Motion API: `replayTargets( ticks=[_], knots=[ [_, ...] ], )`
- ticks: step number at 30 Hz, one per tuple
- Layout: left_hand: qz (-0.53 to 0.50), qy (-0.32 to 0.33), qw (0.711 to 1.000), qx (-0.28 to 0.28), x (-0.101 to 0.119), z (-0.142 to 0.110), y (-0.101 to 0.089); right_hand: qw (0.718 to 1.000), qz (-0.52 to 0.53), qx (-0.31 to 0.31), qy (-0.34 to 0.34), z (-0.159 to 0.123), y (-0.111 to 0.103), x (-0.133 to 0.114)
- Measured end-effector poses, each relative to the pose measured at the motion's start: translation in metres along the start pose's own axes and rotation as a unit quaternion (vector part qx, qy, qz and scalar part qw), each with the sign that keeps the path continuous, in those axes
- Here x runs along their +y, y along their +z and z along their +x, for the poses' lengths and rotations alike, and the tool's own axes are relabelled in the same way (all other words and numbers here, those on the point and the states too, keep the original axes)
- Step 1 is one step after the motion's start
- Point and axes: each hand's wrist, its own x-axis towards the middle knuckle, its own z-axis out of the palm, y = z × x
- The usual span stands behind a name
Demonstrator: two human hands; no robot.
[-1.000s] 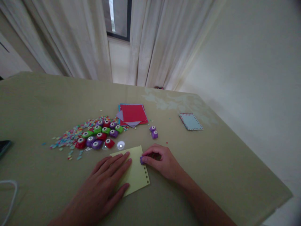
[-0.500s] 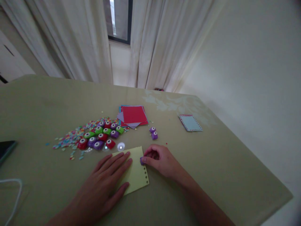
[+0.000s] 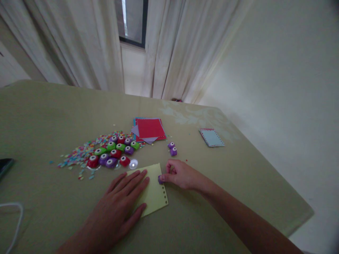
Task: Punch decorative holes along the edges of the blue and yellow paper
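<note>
A yellow square of paper [image 3: 154, 192] lies on the table with a row of small punched holes down its right edge. My left hand [image 3: 123, 197] is spread flat over the paper's left part, fingers apart. At the right edge, a small purple paper punch [image 3: 160, 179] sits above the holes. My right hand [image 3: 181, 174] is closed at it, thumb against the punch and the other fingers curled above; part of the punch is hidden. Two more purple punches [image 3: 173, 148] stand just beyond this hand.
Several red, green and purple punches [image 3: 116, 153] cluster at the left among colourful paper confetti [image 3: 79, 154]. Behind lies a stack of coloured paper [image 3: 150, 128]. A light blue paper with a punched border [image 3: 212, 137] is at right. A white cable [image 3: 18, 218] and dark device [image 3: 5, 166] lie far left.
My right forearm has swung outward to the right, and the fingers have lifted slightly while the thumb stays on the punch. My left hand stays flat on the paper.
</note>
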Motion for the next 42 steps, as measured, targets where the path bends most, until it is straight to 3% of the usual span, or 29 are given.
replayTargets(
  ticks=[11, 18, 23, 27, 31, 33, 36, 38, 42],
  knots=[
    [0.003, 0.007, 1.0, 0.02, -0.003, -0.001, 0.005, 0.998, -0.052, -0.017, 0.043, 0.005, -0.002, -0.007],
    [-0.005, 0.004, 1.0, 0.026, -0.004, -0.001, 0.009, 0.995, 0.089, 0.019, 0.03, -0.003, -0.015, 0.011],
    [-0.018, -0.006, 1.0, 0.022, -0.002, -0.003, 0.011, 0.978, 0.141, 0.151, -0.013, -0.002, -0.02, 0.03],
    [-0.044, -0.046, 0.998, 0.001, -0.004, -0.005, 0.004, 0.959, 0.155, 0.232, -0.05, -0.003, -0.007, 0.037],
    [-0.086, 0.02, 0.995, -0.054, -0.015, -0.007, -0.01, 0.944, 0.106, 0.275, -0.146, -0.008, 0.015, 0.033],
    [-0.086, 0.038, 0.994, -0.046, -0.021, -0.007, -0.014, 0.94, 0.052, 0.253, -0.222, -0.01, 0.026, 0.028],
    [-0.041, -0.007, 0.999, 0.009, -0.028, -0.005, -0.013, 0.941, -0.01, 0.15, -0.305, -0.012, 0.041, 0.023],
    [0.006, -0.046, 0.997, 0.059, -0.033, -0.002, -0.012, 0.938, -0.036, 0.113, -0.326, -0.014, 0.049, 0.022],
    [0.066, -0.092, 0.986, 0.118, -0.043, 0.006, -0.014, 0.934, -0.06, 0.127, -0.329, -0.014, 0.055, 0.024]
  ],
)
